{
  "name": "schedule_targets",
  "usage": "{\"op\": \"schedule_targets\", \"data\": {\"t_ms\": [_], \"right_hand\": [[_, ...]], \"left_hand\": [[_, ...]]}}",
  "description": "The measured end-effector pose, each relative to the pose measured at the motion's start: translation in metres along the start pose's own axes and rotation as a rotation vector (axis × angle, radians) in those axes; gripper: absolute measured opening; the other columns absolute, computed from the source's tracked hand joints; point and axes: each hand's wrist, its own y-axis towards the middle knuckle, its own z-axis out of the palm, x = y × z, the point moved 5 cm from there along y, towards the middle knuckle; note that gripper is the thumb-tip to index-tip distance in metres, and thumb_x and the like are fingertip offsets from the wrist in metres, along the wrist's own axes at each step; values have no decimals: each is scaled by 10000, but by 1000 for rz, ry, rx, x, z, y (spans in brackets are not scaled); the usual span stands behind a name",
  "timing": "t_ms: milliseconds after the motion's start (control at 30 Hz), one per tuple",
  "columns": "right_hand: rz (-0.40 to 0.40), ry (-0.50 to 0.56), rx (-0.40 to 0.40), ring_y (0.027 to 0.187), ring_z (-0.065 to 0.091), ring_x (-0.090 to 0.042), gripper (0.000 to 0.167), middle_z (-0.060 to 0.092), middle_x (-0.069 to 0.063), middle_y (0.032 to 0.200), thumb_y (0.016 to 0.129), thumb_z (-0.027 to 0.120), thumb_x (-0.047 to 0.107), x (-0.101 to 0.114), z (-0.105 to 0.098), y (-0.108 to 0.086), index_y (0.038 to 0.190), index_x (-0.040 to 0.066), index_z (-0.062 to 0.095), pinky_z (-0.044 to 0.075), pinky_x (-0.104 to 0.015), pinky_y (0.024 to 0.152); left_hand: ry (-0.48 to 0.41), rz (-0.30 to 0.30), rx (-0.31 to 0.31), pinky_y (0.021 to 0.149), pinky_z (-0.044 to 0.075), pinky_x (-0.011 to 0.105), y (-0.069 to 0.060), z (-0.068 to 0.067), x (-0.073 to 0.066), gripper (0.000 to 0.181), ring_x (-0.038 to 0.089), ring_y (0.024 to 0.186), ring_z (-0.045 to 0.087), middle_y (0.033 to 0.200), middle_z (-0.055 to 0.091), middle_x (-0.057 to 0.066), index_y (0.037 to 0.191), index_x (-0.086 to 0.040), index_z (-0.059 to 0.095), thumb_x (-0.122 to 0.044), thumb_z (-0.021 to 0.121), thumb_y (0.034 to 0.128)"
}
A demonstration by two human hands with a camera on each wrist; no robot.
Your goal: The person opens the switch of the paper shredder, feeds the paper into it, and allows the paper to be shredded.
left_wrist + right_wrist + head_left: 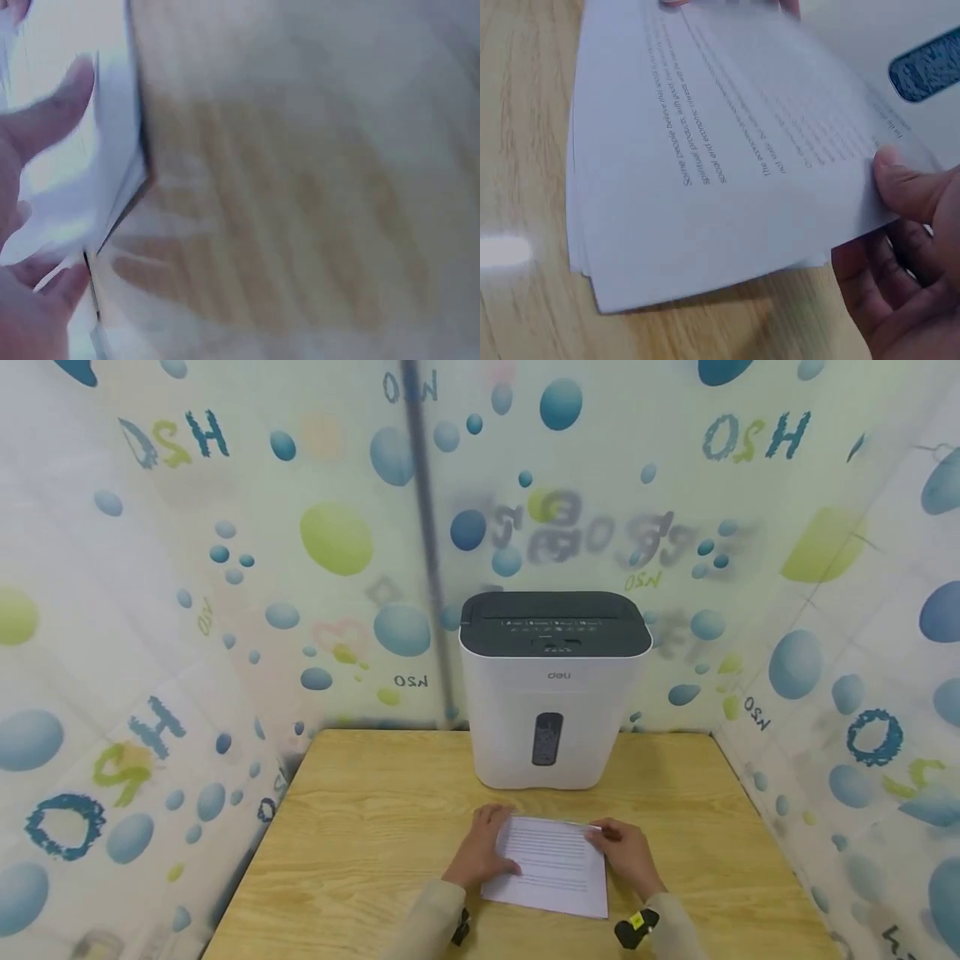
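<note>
A small stack of printed paper sheets (551, 868) lies on the wooden table, in front of a white deli paper shredder (555, 710) with a dark top. My left hand (483, 852) holds the stack at its left side, the thumb over the top sheet and the other fingers around the far left corner. At the far right corner, my right hand (624, 856) pinches the top sheet (742, 150) between thumb and fingers. That sheet is lifted a little and sits askew over the sheets beneath. In the left wrist view, the layered paper edges (124, 180) are blurred.
The shredder stands at the back of the table (360, 827), just beyond the paper. Its front has a dark window (547, 739). A curtain (337, 610) patterned with blue and green spots surrounds the back and sides.
</note>
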Motion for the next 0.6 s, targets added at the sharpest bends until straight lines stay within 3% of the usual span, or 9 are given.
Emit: {"op": "schedule_targets", "data": {"t_ms": [167, 367, 467, 600], "right_hand": [[15, 81, -5, 840, 683, -154, 229, 763, -138, 1011, 970, 703, 143, -4, -8, 0, 1150, 7, 741, 576, -269, 681], [24, 109, 10, 810, 688, -135, 247, 767, -121, 982, 989, 667, 110, -4, -12, -1, 1183, -32, 722, 584, -260, 678], [13, 89, 16, 811, 689, -143, 239, 770, -119, 980, 996, 659, 124, -2, -13, -1, 1168, -27, 730, 588, -285, 683], [11, 55, 16, 809, 676, -145, 225, 764, -94, 968, 999, 665, 163, 0, -14, 0, 1133, 0, 745, 578, -293, 686]], "left_hand": [[-66, -51, -110, 1070, 496, 484, 6, -15, 7, 678, 297, 1270, 544, 1354, 582, 115, 1373, -93, 603, -154, 895, 764], [-202, -62, -170, 844, 588, 361, 7, -30, 8, 172, 210, 982, 676, 1047, 715, 73, 1077, -64, 703, -30, 739, 912], [-271, -58, -174, 782, 587, 294, 7, -34, 7, 89, 156, 920, 678, 982, 733, 60, 1020, -67, 708, -23, 705, 943], [-293, -62, -177, 735, 568, 241, 7, -37, 6, 64, 94, 861, 672, 958, 750, 49, 995, -78, 714, -35, 699, 951]]}}
